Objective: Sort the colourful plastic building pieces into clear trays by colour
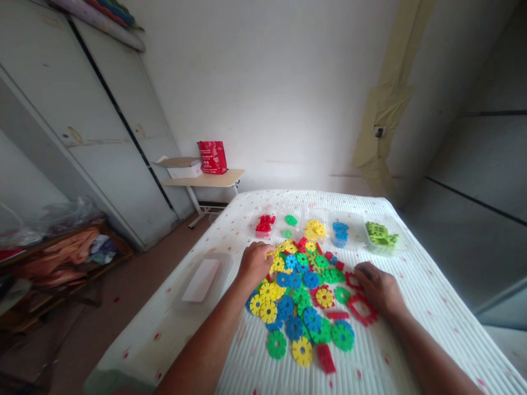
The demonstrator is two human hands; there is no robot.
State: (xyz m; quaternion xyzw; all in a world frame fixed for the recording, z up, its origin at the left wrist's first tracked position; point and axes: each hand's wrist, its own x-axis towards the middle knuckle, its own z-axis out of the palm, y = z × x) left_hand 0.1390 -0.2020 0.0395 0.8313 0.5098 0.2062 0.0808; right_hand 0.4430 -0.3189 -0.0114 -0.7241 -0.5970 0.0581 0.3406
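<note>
Evidently, the tubs [356, 231] stand in a row along the counter's [432, 318] far side to keep colours apart, just beyond the loose pile [295, 281] in the middle. The left hand [255, 260] curls at yellow discs [278, 264] on the pile's left edge; the right hand [379, 282] rests by red frames [365, 320] on its right edge, perhaps steadying them. Whether either hand grips a piece, one cannot tell.

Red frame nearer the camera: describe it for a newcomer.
On the white table cover, find the colourful pile. At its right edge, by the right hand, lies the red frame: open-centred, unlike the round discs, and nearer the camera than the similar frame by the fingers.
</note>
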